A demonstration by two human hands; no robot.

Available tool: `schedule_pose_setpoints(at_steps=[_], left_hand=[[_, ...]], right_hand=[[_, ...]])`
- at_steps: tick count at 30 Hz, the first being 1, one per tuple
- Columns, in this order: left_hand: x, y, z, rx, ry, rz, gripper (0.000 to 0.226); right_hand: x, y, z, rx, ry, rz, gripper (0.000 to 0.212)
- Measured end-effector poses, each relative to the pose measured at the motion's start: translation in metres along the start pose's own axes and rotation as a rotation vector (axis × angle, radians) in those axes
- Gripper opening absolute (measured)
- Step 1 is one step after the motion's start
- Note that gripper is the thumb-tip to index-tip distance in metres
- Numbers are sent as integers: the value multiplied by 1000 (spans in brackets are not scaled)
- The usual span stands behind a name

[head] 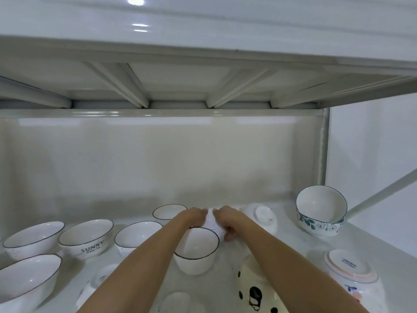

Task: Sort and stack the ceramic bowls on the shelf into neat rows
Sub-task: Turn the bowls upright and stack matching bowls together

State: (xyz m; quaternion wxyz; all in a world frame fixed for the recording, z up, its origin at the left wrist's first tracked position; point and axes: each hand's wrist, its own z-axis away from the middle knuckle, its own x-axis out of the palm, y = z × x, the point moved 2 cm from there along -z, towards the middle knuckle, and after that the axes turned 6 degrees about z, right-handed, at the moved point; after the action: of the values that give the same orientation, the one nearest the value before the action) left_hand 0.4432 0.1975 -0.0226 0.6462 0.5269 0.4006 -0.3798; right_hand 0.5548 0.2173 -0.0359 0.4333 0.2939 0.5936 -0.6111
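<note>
White ceramic, a small bowl sits gripped between both hands mid-shelf, at twelve o'clock of the black-rimmed bowl; best lifted level and nested gently onto a matching one.

Open shelf between black-rimmed bowl and floral bowls.

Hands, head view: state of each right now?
Left hand: closed on a white bowl behind the black-rimmed bowl.
Right hand: closed on the same white bowl.
</note>
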Motion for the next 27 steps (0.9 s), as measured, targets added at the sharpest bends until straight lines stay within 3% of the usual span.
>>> schedule_pose_setpoints(at_steps=[2, 4, 5, 9, 13, 20, 24, 27], left_hand=[[5, 1, -8, 9, -9, 2, 48], [6, 2, -11, 8, 10, 9, 48], [4, 2, -10, 8, 27, 18, 46], [3, 2, -11, 25, 93, -16, 42], [-2, 1, -19, 31, 157, 175, 42], [-29, -3, -12, 183, 433, 431, 54], [-40, -13, -5, 300, 481, 545, 93], [-40, -20, -3, 393, 545, 378, 83]], right_hand=[[-1, -2, 0, -26, 17, 89, 21], [1, 0, -3, -27, 6, 127, 15], [2, 0, -2, -1, 16, 100, 6], [0, -2, -5, 27, 102, -94, 25], [-9, -5, -1, 17, 138, -126, 27], [-35, -15, -2, 7, 388, -510, 42], [-44, -10, -2, -27, 322, -855, 42], [-50, -3, -4, 34, 213, -960, 48]])
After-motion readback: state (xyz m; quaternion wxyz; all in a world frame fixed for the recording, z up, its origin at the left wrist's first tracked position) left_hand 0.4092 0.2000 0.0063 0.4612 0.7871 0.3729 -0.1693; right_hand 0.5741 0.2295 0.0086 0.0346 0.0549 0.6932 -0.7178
